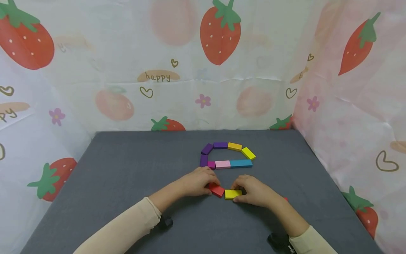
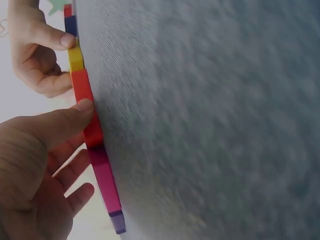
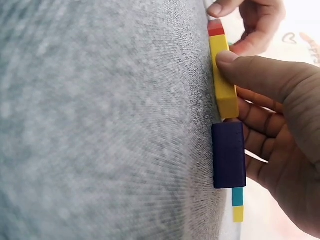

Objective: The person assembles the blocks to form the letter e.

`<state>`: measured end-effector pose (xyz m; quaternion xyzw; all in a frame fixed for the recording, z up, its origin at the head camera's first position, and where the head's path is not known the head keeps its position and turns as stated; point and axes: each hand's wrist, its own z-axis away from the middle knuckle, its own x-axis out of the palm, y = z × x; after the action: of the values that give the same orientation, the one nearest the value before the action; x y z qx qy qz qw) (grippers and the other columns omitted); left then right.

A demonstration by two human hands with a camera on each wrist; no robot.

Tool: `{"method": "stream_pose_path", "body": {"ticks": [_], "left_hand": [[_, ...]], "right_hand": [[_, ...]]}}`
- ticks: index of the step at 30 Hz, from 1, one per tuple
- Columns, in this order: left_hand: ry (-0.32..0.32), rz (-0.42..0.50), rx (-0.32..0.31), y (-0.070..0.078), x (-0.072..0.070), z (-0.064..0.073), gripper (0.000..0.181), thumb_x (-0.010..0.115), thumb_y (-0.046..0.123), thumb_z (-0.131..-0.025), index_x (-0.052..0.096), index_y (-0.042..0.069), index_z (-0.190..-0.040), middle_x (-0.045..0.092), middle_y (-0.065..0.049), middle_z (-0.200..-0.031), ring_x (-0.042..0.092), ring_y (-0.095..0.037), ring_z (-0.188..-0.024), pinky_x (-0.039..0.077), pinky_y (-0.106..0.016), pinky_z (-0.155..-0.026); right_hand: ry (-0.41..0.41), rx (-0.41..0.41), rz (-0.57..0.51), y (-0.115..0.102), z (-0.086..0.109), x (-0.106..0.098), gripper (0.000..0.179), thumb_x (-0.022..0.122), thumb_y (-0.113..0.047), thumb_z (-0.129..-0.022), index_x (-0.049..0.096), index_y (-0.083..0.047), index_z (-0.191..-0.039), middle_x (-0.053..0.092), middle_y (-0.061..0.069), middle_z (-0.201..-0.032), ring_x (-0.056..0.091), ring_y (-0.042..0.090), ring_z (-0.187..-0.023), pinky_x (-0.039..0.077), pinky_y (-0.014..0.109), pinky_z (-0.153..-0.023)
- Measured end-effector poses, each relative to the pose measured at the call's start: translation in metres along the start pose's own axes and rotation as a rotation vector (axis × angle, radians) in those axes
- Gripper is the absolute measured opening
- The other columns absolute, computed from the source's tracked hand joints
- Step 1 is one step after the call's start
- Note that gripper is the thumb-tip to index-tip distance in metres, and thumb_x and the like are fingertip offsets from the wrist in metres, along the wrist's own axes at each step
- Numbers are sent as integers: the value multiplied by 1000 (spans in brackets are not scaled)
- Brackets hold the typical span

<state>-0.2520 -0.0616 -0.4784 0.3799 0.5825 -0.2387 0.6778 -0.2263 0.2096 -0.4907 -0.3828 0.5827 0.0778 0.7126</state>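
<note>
My left hand [image 1: 200, 181] pinches a red block [image 1: 217, 190] that lies at a slant on the grey table. With thumb and fingers, my right hand [image 1: 255, 190] holds a yellow block [image 1: 233, 194] just to the right of it. Their near ends almost meet. In the left wrist view a magenta block [image 2: 104, 175] shows beyond the red one. A dark purple block [image 3: 229, 155] shows past the yellow block's other end in the right wrist view, by my right fingers; in the head view my right hand hides it.
Farther back, coloured blocks form a curved outline: purple ones [image 1: 220, 145], an orange-yellow one [image 1: 235, 146], a yellow one [image 1: 248, 153], a blue strip [image 1: 241, 163], a pink one [image 1: 222, 164] and a magenta one [image 1: 211, 164]. A bit of red [image 1: 286, 199] peeks out behind my right wrist.
</note>
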Motion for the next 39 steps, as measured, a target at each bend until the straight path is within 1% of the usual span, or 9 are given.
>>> {"method": "stream_pose_path", "body": {"ticks": [8, 13, 16, 20, 23, 26, 32, 35, 39], "left_hand": [[32, 25, -30, 15, 4, -4, 40, 79, 42, -90, 72, 24, -125, 67, 7, -121, 53, -14, -115, 43, -36, -107], [52, 49, -57, 23, 9, -7, 43, 79, 48, -88, 72, 24, -124, 66, 7, -120, 53, -13, -111, 47, -32, -99], [55, 50, -84, 27, 13, -9, 45, 79, 51, -87, 72, 25, -123, 66, 7, -118, 51, -12, -107, 47, -30, -94], [67, 40, -108, 30, 17, -12, 43, 80, 51, -86, 73, 24, -120, 66, 7, -114, 50, -12, -101, 46, -29, -89], [75, 33, -108, 33, 16, -15, 42, 80, 51, -86, 74, 24, -118, 66, 7, -111, 49, -12, -98, 45, -27, -86], [68, 30, -110, 37, 15, -17, 42, 79, 51, -87, 74, 23, -118, 66, 7, -108, 49, -11, -95, 43, -26, -83], [56, 33, -118, 41, 16, -20, 42, 80, 50, -86, 75, 22, -117, 65, 8, -102, 47, -10, -89, 40, -24, -77], [59, 29, -124, 41, 18, -21, 41, 81, 49, -86, 75, 22, -116, 64, 9, -100, 47, -10, -88, 40, -23, -76], [57, 25, -130, 42, 18, -23, 40, 80, 49, -87, 76, 22, -115, 64, 9, -100, 47, -10, -88, 40, -24, -77]], "right_hand": [[7, -11, 5, 1, 1, 1, 26, 83, -37, -87, 71, -24, -107, 61, -17, -98, 53, 6, -90, 51, 33, -86], [15, -8, 5, 0, 1, 2, 26, 83, -35, -87, 71, -23, -107, 60, -16, -97, 53, 7, -90, 51, 32, -85], [20, -7, 0, -1, 2, 2, 27, 84, -35, -86, 71, -23, -107, 61, -15, -97, 53, 8, -90, 51, 33, -84], [25, -9, -6, -1, 2, 2, 28, 84, -35, -86, 72, -22, -107, 62, -14, -98, 53, 8, -91, 51, 33, -85], [28, -2, -10, -1, 2, 1, 28, 84, -36, -86, 72, -23, -108, 63, -14, -99, 53, 8, -91, 51, 33, -86], [32, 6, -16, 1, 3, -1, 30, 84, -37, -85, 73, -23, -109, 63, -14, -100, 53, 8, -93, 51, 33, -87], [47, -24, -11, 6, 8, -6, 33, 84, -37, -86, 73, -22, -112, 65, -13, -105, 56, 10, -99, 52, 38, -93], [58, -37, -13, 9, 12, -10, 32, 83, -37, -87, 73, -24, -114, 65, -14, -107, 57, 9, -102, 51, 40, -95], [73, -50, -19, 13, 18, -15, 31, 82, -35, -88, 72, -24, -116, 65, -13, -110, 58, 11, -105, 51, 42, -95]]}}
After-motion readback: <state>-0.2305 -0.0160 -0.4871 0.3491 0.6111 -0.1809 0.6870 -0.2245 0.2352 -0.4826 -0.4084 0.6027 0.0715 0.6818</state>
